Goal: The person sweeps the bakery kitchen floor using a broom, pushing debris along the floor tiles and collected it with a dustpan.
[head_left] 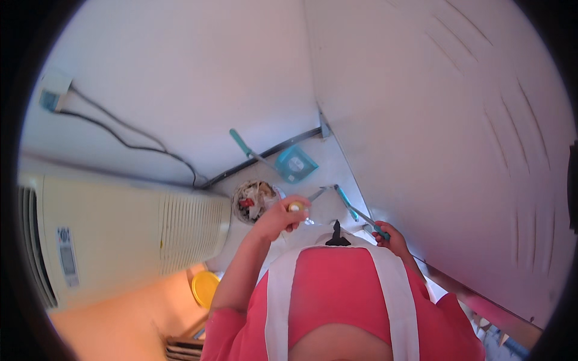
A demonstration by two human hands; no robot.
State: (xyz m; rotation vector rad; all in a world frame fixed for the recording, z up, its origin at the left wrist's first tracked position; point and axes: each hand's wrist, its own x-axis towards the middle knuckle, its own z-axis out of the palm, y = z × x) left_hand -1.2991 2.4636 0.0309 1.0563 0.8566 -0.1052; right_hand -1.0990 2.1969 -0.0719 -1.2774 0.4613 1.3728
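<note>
My left hand (282,218) is closed around a yellow-handled tool (296,206). Its narrow grey end points toward the head of a small teal broom, and I cannot make out its exact kind. On the right, my right hand (394,238) grips the handle of that broom (360,213). The broom's bristle end reaches down near the floor, close to the tool's tip. Just beyond my left hand stands a round waste bin (236,207) filled with crumpled rubbish. A teal dustpan (306,161) with a long handle lies behind it by the wall.
A cream floor-standing air conditioner (132,234) fills the left side. White panels (445,150) rise close on the right and meet the back wall in a corner. Black cables (129,144) run down the wall. A yellow round object (205,289) sits at lower left.
</note>
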